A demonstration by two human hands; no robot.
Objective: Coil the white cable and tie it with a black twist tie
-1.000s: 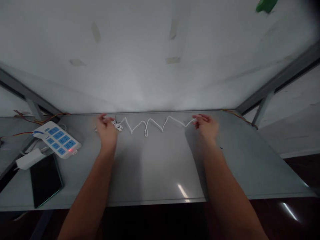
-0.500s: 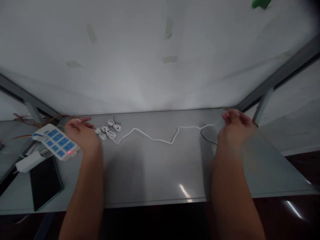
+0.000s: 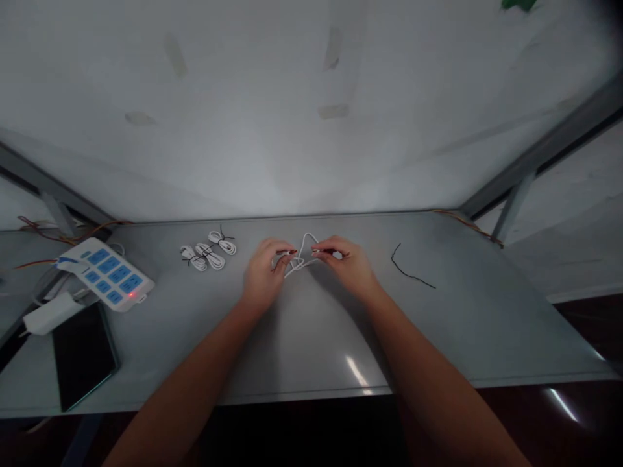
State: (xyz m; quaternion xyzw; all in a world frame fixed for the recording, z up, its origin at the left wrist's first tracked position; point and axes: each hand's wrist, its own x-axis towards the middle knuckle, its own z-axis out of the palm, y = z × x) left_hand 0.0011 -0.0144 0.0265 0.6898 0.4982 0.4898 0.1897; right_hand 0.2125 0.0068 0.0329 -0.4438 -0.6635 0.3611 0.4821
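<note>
Near the middle of the grey table (image 3: 311,337), a white cable (image 3: 305,241) lies in loose loops between my two hands. My left hand (image 3: 265,269) pinches one part of it between thumb and fingers. Opposite, my right hand (image 3: 348,263) has its thumb and fingertips closed on another part of the same cable. The fingers hide the cable's ends. A black twist tie (image 3: 409,272) lies apart on the table, to the right of my right hand.
Left of my hands sit three bundled white cables (image 3: 209,255) bound with black ties. Further left are a white power strip (image 3: 109,272) with blue sockets and a red light, a white adapter (image 3: 53,313) and a dark tablet (image 3: 84,355). A pale wall (image 3: 272,155) rises behind.
Both hands have come inward from the table's far sides to its middle. The white cable, stretched across the table before, is now gathered in loops. The black tie now lies apart from it.
</note>
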